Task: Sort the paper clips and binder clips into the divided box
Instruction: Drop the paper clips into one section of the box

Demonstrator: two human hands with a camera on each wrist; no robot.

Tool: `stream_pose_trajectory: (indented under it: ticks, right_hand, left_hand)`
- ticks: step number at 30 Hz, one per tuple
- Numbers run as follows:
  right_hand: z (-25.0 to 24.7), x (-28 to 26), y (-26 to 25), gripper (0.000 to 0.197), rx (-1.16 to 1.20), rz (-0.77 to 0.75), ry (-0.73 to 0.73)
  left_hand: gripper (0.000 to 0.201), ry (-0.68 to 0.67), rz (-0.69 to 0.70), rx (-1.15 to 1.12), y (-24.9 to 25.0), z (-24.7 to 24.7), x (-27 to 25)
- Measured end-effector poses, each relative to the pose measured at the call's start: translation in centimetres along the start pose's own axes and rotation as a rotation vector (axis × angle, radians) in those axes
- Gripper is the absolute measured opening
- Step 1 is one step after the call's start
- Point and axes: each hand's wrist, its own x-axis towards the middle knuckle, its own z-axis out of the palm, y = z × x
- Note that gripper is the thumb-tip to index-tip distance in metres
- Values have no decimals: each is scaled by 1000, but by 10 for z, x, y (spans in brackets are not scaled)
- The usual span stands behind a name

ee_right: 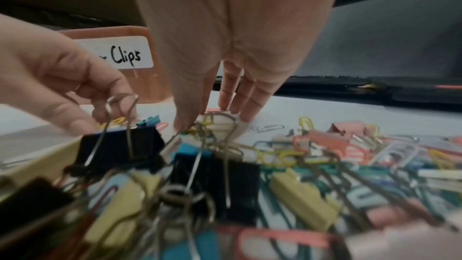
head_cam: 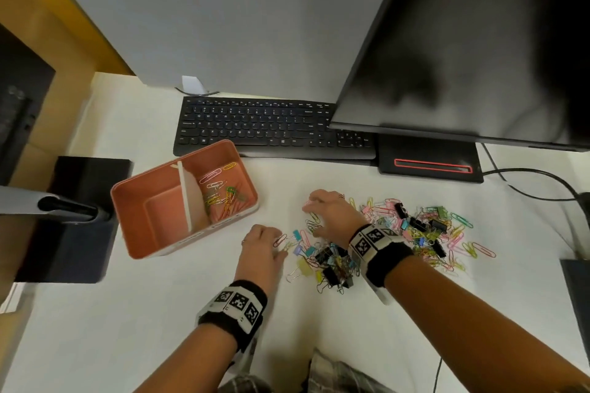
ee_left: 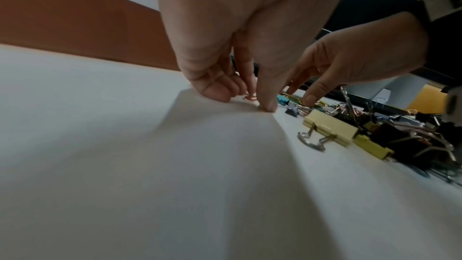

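A pink divided box (head_cam: 150, 242) stands at the left of the white table; its right compartment holds several coloured paper clips (head_cam: 220, 191), and its left compartment shows bare floor. A mixed pile of paper clips and binder clips (head_cam: 415, 233) lies to the right. My left hand (head_cam: 277, 244) is at the pile's left edge, its thumb and curled fingers (ee_left: 215, 90) pinching a red paper clip (ee_left: 250, 97) against the table. Over the pile's near-left part, my right hand (head_cam: 311, 214) has straight fingers (ee_right: 247, 96) reaching down, their tips touching loose paper clips. Black binder clips (ee_right: 120, 149) fill the right wrist view's foreground.
A black keyboard (head_cam: 274, 128) lies behind the box and a large monitor (head_cam: 463, 41) on its black base (head_cam: 431, 166) stands at the back right, with a cable (head_cam: 526, 182) trailing right. A black block (head_cam: 79, 217) flanks the box's left. The box wall carries a "Clips" label (ee_right: 117, 54).
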Motion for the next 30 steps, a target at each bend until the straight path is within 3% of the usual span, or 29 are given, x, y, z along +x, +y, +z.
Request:
stream_pose_trajectory:
  ticks: [5,11,18,23,26,30]
  right_hand:
    - [2,-3,2,20,10,-26,32]
    - [-2,-3,4,22,122,77,22]
    - [2,-10,10,14,87,99,39]
    - [4,-17,15,12,125,116,59]
    - [2,-18,19,12,151,135,58]
    - [-2,-16,23,19,161,118,56]
  left_hand:
    - [12,-11,3,35,-5,-2,11]
    - [14,-81,38,71,-5,-3,15]
    - [9,-93,230,10,7,-11,16]
    - [26,-269,402,250,33,-4,36]
    - [25,-378,455,444,40,-6,46]
    - [17,-392,443,544,39,-6,51]
